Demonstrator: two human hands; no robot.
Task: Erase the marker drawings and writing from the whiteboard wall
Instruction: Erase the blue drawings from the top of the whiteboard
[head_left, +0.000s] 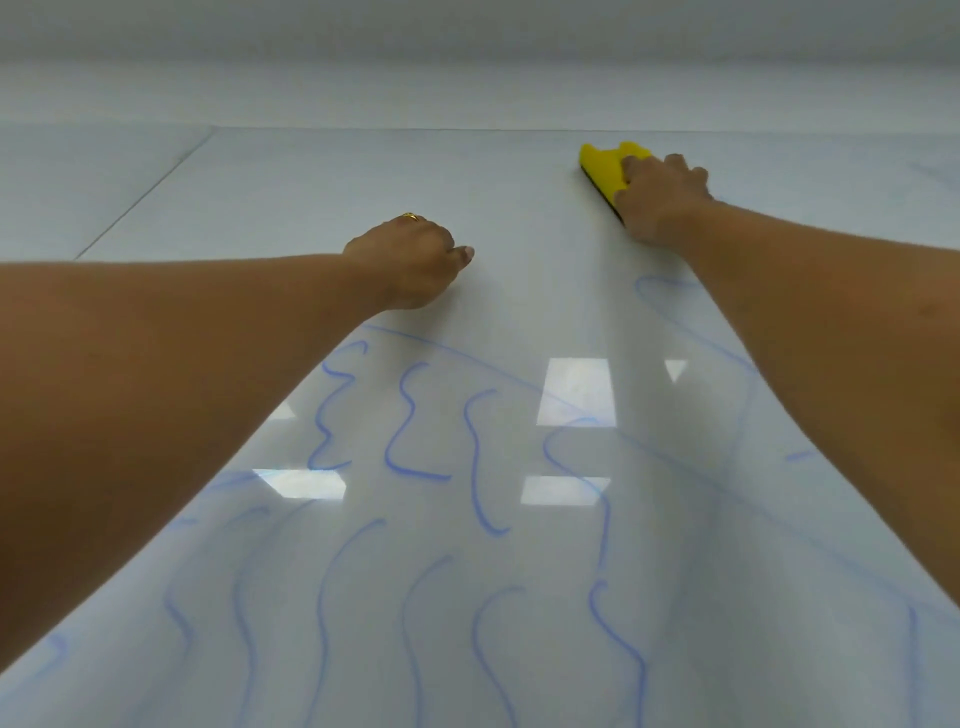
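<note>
Yellow eraser (608, 169) in right hand (662, 200) nears whiteboard (363, 182) top edge.

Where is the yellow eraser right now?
In the head view, the yellow eraser is at the upper right, pressed on the whiteboard wall under the right hand, beyond the blue squiggles.

Both bare arms reach up along a glossy whiteboard wall (519, 208). The right hand (662, 195) presses a yellow eraser (605, 166) flat against the board, its dark pad facing the surface. The left hand (410, 260), wearing a gold ring (410, 216), rests loosely curled on the board. Blue wavy marker lines (415, 426) cover the nearer area between the arms, and bright rectangular light reflections (576, 392) gleam among them.
</note>
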